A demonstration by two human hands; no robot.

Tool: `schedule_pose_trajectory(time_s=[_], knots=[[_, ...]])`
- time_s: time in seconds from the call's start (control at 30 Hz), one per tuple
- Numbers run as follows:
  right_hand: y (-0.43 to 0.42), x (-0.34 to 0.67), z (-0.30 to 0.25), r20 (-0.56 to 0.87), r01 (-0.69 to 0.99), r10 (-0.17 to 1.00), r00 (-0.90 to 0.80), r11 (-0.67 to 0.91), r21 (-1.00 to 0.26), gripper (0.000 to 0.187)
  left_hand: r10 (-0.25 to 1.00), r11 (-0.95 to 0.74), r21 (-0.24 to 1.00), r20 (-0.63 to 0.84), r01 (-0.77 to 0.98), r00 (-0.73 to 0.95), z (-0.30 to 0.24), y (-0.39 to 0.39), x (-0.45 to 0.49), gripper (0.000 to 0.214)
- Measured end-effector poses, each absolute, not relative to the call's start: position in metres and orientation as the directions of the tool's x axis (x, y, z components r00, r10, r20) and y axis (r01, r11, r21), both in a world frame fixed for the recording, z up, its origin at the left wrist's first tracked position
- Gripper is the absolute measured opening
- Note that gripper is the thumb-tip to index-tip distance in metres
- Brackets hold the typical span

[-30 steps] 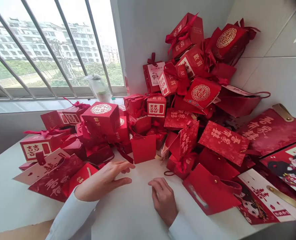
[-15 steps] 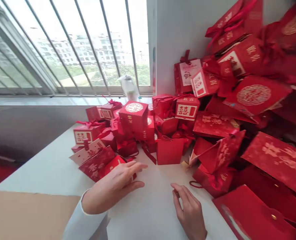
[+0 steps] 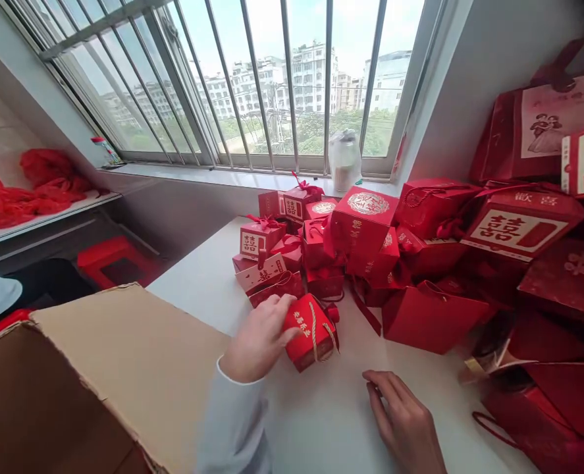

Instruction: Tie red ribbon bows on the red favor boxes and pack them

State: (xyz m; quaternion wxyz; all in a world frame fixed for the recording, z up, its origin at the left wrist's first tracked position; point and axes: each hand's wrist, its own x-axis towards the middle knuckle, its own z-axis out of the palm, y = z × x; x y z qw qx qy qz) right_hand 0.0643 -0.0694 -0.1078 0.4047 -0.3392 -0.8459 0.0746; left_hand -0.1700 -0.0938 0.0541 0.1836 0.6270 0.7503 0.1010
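My left hand (image 3: pixel 259 339) is at the left edge of a small red gift box (image 3: pixel 304 332) with gold lettering and twisted rope handles. Its thumb lies across the front of the box and its fingers reach over the upper left edge, thumb and fingers apart. Behind that hand stand a dark red gift bag (image 3: pixel 279 288) and a pale printed one (image 3: pixel 265 271). My right hand (image 3: pixel 403 415) rests on the white table (image 3: pixel 321 408), loosely curved, a gap showing between thumb and fingers and nothing visible in it.
Many red gift boxes (image 3: pixel 365 224) and bags are heaped at the table's back and right side. An open cardboard box (image 3: pixel 138 355) stands at lower left. A clear plastic container (image 3: pixel 345 161) sits on the windowsill. Red cloth (image 3: pixel 45 184) and a red stool (image 3: pixel 116 260) are farther left.
The view has swung left, bringing the cardboard box further in. My left hand has moved onto the rope-handled box, which now shows more. My right hand keeps its loose curve.
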Motion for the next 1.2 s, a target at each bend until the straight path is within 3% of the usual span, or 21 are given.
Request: schedule_pose_trajectory(time_s=[0.17, 0.27, 0.33, 0.43, 0.57, 0.63, 0.73, 0.83, 0.93, 1.03, 1.2], knots=[[-0.068, 0.064, -0.109, 0.603, 0.487, 0.637, -0.479, 0.765, -0.421, 0.022, 0.963, 0.204, 0.289, -0.234, 0.935, -0.138, 0.026, -0.074, -0.139, 0.112], [-0.069, 0.072, -0.113, 0.587, 0.484, 0.654, -0.477, 0.753, -0.446, 0.023, 0.959, 0.242, 0.207, -0.197, 0.948, -0.202, 0.009, -0.069, -0.135, 0.111], [-0.071, 0.079, -0.117, 0.573, 0.490, 0.683, -0.453, 0.727, -0.481, 0.023, 0.964, 0.252, 0.228, -0.145, 0.941, -0.223, 0.003, -0.073, -0.138, 0.103], [-0.072, 0.089, -0.125, 0.512, 0.480, 0.773, -0.375, 0.635, -0.606, 0.023, 0.975, 0.223, 0.416, -0.074, 0.882, -0.211, 0.000, -0.085, -0.145, 0.109], [-0.071, 0.101, -0.128, 0.261, 0.368, 0.944, -0.204, 0.321, -0.873, 0.024, 0.985, -0.045, 0.733, 0.146, 0.679, -0.093, -0.012, -0.096, -0.145, 0.127], [-0.069, 0.105, -0.124, 0.135, 0.202, 0.977, -0.165, 0.167, -0.965, 0.036, 0.978, -0.141, 0.809, 0.204, 0.571, -0.048, -0.030, -0.095, -0.134, 0.136], [-0.069, 0.112, -0.113, 0.058, -0.026, 0.977, -0.206, 0.054, -0.998, 0.049, 0.985, -0.151, 0.893, 0.170, 0.423, -0.006, -0.065, -0.093, -0.107, 0.144], [-0.073, 0.121, -0.106, 0.032, 0.051, 0.986, -0.164, 0.041, -0.998, 0.049, 0.987, -0.140, 0.914, 0.100, 0.380, 0.124, -0.089, -0.097, -0.085, 0.149], [-0.081, 0.132, -0.104, 0.015, 0.187, 0.996, -0.091, 0.031, -0.982, 0.047, 0.960, -0.170, 0.898, 0.059, 0.406, 0.273, -0.087, -0.105, -0.085, 0.143], [-0.089, 0.139, -0.096, 0.006, 0.224, 0.991, -0.131, 0.035, -0.974, 0.044, 0.956, -0.191, 0.927, 0.101, 0.324, 0.275, -0.067, -0.107, -0.096, 0.130], [-0.100, 0.140, -0.076, 0.007, 0.420, 0.975, -0.223, 0.102, -0.902, 0.035, 0.991, -0.131, 0.918, 0.105, 0.373, 0.088, -0.035, -0.096, -0.087, 0.057]])
